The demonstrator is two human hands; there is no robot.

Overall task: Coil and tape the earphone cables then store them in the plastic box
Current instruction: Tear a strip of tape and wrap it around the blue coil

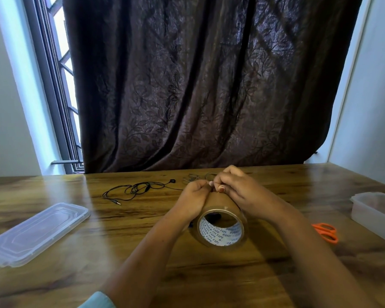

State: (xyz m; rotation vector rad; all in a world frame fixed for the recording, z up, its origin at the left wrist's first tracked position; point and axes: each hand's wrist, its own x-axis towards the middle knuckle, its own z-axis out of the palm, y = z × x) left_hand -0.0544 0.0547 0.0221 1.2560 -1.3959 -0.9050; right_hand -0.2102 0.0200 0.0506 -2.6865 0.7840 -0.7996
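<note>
The left hand [195,194] and right hand [242,192] curl round the tape roll [221,238] (fingertips mostly hidden behind it); the plastic box [373,210] is cut off.

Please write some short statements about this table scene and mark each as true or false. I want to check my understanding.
1. The left hand and the right hand both hold the tape roll. True.
2. The black earphones are already in the plastic box. False: they lie loose and uncoiled on the table, to the left of the hands.
3. The lid lies on the table, apart from the plastic box. True.
4. The scissors are in the right hand. False: they lie on the table near the plastic box, untouched.
</note>
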